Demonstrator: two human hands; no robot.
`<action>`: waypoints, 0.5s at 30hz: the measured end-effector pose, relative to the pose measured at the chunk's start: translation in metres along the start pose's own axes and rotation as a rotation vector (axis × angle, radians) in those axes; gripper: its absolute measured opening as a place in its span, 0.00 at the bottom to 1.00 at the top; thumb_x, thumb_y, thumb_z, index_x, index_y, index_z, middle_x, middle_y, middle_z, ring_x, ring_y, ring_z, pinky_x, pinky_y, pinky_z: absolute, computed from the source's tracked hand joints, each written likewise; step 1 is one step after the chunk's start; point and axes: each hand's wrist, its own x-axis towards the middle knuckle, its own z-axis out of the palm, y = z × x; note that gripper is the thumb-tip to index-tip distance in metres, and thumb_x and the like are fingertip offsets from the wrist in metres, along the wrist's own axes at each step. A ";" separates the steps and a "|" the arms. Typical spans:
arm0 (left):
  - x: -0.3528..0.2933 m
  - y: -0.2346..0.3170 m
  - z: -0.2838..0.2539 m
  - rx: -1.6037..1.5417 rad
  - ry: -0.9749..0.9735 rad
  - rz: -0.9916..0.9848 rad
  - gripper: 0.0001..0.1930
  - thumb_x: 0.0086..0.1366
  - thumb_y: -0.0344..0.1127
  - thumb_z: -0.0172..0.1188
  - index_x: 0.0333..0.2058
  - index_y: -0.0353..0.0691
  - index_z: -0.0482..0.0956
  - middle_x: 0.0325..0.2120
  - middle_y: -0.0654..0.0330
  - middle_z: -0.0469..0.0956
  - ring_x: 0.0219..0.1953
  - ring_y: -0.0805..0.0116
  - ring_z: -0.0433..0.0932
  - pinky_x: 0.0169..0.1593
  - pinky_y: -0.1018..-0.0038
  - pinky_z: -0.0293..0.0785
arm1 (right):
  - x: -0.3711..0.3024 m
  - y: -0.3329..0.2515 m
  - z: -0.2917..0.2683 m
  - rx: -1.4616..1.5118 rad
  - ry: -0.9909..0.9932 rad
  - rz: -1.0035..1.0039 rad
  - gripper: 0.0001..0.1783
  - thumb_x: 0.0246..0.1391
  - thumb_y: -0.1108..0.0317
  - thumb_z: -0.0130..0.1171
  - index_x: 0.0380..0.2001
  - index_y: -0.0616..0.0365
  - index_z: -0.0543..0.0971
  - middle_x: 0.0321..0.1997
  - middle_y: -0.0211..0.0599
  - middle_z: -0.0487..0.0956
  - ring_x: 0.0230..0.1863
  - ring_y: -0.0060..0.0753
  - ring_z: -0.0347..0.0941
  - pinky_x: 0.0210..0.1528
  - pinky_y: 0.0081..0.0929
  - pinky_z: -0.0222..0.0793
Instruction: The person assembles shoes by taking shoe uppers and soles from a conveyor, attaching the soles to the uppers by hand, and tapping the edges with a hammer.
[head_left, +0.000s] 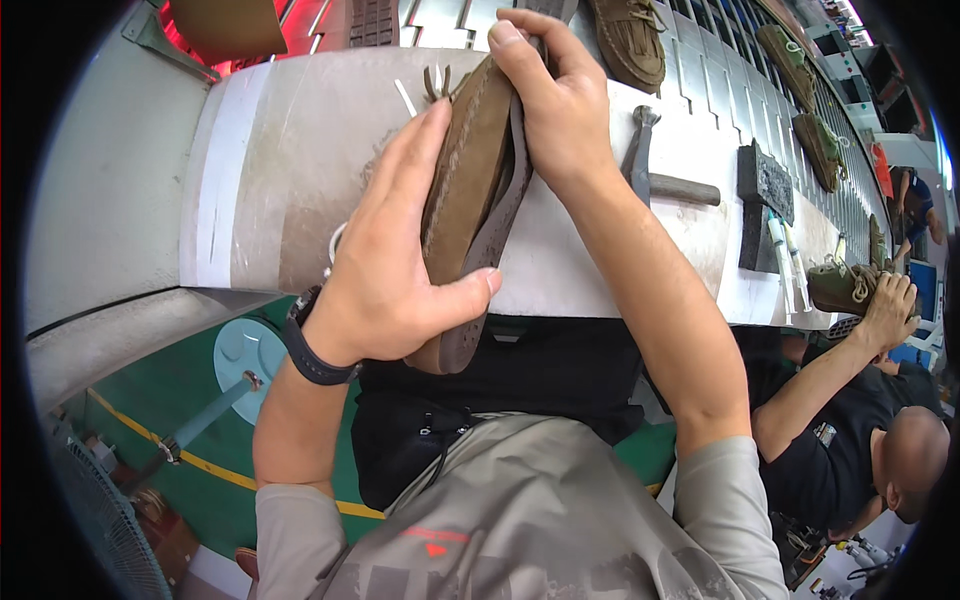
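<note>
A brown moccasin-style shoe (pixel 462 190) with stitched edging and laces is tilted on its side between my hands, over the near edge of the white-covered bench (pixel 290 180). My left hand (pixel 380 265) wraps its heel half, fingers along the upper and thumb pressed on the sole. Around the far end, my right hand (pixel 562 105) closes with thumb and fingers on the sole's edge. A dark gap shows between the upper and the brown sole (pixel 512 205) along the right side. The laces stick out beyond my left fingertips.
A hammer (pixel 685 190), a black block (pixel 765 180) and syringes (pixel 787 262) lie right of my right forearm. More shoes (pixel 632 45) stand on the slatted conveyor (pixel 700 70) behind. A co-worker's hand (pixel 888 312) holds another shoe at far right. A fan (pixel 105 520) stands lower left.
</note>
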 end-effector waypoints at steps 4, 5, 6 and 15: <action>-0.001 -0.003 0.000 -0.041 0.004 -0.005 0.58 0.51 0.38 0.74 0.75 0.25 0.50 0.71 0.33 0.59 0.74 0.38 0.61 0.76 0.58 0.57 | -0.002 -0.009 -0.001 -0.008 -0.074 0.091 0.30 0.63 0.56 0.69 0.59 0.70 0.78 0.44 0.48 0.85 0.44 0.35 0.79 0.53 0.31 0.74; -0.001 -0.003 0.001 -0.049 0.008 -0.003 0.57 0.52 0.38 0.73 0.75 0.24 0.50 0.71 0.33 0.58 0.74 0.38 0.61 0.76 0.58 0.57 | -0.004 -0.010 -0.002 -0.008 -0.065 0.085 0.28 0.64 0.58 0.68 0.57 0.71 0.78 0.42 0.47 0.84 0.44 0.34 0.79 0.53 0.30 0.74; -0.001 -0.003 0.001 -0.057 0.013 -0.001 0.57 0.52 0.38 0.73 0.75 0.24 0.51 0.71 0.33 0.58 0.74 0.38 0.61 0.76 0.58 0.57 | -0.005 -0.013 -0.001 -0.008 -0.057 0.077 0.26 0.64 0.60 0.68 0.55 0.71 0.79 0.41 0.46 0.84 0.44 0.33 0.79 0.52 0.30 0.74; -0.004 -0.005 -0.001 -0.010 0.017 0.026 0.56 0.53 0.39 0.73 0.74 0.22 0.51 0.72 0.33 0.58 0.75 0.40 0.60 0.76 0.59 0.57 | -0.013 -0.023 0.010 -0.079 0.043 0.112 0.20 0.68 0.64 0.62 0.55 0.67 0.81 0.50 0.47 0.84 0.53 0.35 0.79 0.59 0.33 0.72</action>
